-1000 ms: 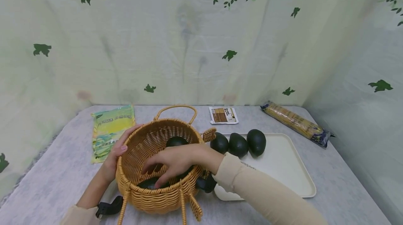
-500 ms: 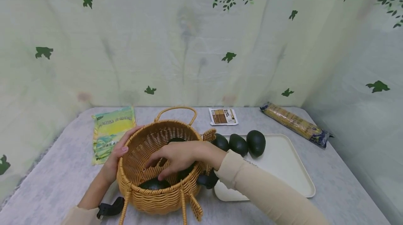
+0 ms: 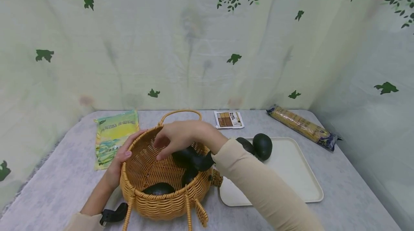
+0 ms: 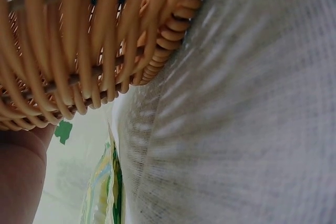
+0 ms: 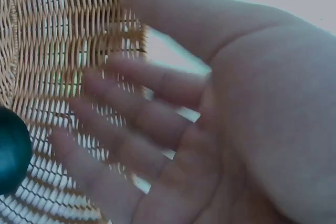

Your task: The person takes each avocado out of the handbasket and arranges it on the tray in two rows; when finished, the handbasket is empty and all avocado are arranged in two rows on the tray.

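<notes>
A round wicker basket [image 3: 139,184] stands on the grey table, with dark avocados [image 3: 158,189] lying in it. My left hand [image 3: 118,161] grips its left rim, thumb on top. Above the basket's far side hovers my right hand [image 3: 176,135], fingers spread and holding nothing. The right wrist view shows that open palm [image 5: 210,129] before the basket wall [image 5: 63,40], an avocado [image 5: 10,156] at the left edge. More avocados [image 3: 262,146] lie on the white tray [image 3: 291,180] to the right, partly hidden by my right arm.
A green-yellow packet [image 3: 114,135] lies left of the basket, a small brown-and-white sachet [image 3: 229,119] behind it, and a long pasta pack [image 3: 302,126] at the back right. A leaf-printed curtain closes the back and sides. The left wrist view shows wicker [image 4: 79,51] and tablecloth [image 4: 236,129].
My right hand has lifted out of the basket, from near its floor to above the far rim, empty. The left hand has stayed on the rim.
</notes>
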Motion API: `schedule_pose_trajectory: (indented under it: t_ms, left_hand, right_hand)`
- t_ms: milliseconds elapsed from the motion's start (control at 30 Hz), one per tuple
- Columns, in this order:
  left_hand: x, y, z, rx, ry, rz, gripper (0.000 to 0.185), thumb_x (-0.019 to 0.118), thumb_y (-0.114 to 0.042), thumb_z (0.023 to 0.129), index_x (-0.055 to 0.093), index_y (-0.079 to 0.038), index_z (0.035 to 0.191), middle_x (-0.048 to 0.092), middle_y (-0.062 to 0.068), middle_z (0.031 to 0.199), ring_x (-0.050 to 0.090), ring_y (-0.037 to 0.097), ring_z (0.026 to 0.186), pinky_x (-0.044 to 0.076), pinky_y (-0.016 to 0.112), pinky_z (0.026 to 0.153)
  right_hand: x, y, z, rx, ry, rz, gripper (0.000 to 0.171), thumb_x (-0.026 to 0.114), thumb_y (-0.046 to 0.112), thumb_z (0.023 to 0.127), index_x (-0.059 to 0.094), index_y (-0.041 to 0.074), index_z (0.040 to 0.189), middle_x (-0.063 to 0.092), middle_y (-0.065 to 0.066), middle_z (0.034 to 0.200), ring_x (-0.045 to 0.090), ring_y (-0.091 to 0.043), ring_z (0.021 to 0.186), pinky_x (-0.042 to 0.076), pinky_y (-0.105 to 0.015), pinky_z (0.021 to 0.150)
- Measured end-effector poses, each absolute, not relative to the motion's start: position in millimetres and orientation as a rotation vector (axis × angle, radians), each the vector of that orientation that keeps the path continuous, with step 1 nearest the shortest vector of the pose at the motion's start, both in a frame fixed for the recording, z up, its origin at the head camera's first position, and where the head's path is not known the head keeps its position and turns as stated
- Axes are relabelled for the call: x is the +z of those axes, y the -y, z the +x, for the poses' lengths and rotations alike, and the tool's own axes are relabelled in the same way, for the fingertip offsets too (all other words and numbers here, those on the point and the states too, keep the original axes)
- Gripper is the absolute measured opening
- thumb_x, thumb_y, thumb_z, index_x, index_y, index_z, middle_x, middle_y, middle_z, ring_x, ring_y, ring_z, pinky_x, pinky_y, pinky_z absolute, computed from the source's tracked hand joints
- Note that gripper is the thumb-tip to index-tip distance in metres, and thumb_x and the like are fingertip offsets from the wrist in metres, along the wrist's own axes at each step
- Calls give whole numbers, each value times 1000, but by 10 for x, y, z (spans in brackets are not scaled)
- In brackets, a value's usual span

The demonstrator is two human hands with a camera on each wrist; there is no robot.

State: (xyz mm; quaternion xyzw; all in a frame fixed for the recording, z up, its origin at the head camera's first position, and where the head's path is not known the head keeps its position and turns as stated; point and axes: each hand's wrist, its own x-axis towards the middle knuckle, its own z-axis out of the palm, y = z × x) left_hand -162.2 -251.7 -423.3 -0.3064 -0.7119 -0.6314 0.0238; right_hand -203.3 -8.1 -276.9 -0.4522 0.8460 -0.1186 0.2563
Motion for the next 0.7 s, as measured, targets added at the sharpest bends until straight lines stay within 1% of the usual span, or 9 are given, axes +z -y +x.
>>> schedule_pose_trajectory:
  t_ms: [133, 233, 300, 400, 533, 700]
  left_hand:
    - [-4250, 2538, -1627, -1953, 2214, -943, 62, 20, -21, 103, 24, -1, 161, 40, -1, 156, 43, 13, 140, 40, 22, 107]
    - [-4260, 2547, -1637, -1949, 2205, -953, 62, 20, -21, 103, 23, 2, 161, 40, 0, 156, 43, 12, 139, 40, 22, 107]
    - [-4262, 2549, -1641, -1956, 2204, -969, 63, 20, -20, 103, 22, 2, 161, 39, 0, 157, 42, 11, 140, 40, 22, 107]
    - [-4268, 2547, -1644, -1965, 2206, -994, 62, 19, -19, 102, 22, 1, 161, 38, 0, 158, 41, 11, 141, 39, 23, 108]
    - [-4275, 2546, -1650, -1981, 2207, -1000, 62, 20, -20, 102, 22, -2, 162, 38, 1, 157, 42, 13, 141, 41, 25, 108]
    - [-4289, 2569, -1662, -1990, 2212, -971, 63, 21, -21, 103, 22, -1, 162, 38, 3, 155, 45, 16, 139, 45, 28, 105]
  right_hand:
    - [-2899, 190, -2082, -289, -2295, -1189, 56, 68, 41, 98, 60, 12, 145, 63, 2, 142, 60, -9, 126, 46, -22, 103]
    - [-2988, 244, -2135, -357, -2269, -1215, 54, 68, 40, 99, 61, 12, 144, 64, 2, 140, 61, -8, 124, 47, -21, 101]
    - [-3053, 268, -2175, -397, -2260, -1239, 52, 68, 39, 99, 62, 12, 144, 65, 3, 139, 61, -7, 123, 46, -19, 100]
    - [-3149, 274, -2225, -459, -2267, -1248, 49, 67, 37, 100, 62, 13, 143, 65, 2, 140, 60, -8, 125, 45, -19, 101]
    - [-3257, 258, -2267, -495, -2315, -1214, 47, 67, 34, 100, 63, 12, 142, 65, 0, 141, 60, -10, 128, 45, -20, 103]
    - [-3293, 255, -2276, -460, -2344, -1191, 48, 68, 33, 100, 63, 12, 142, 65, 0, 140, 62, -12, 125, 48, -22, 101]
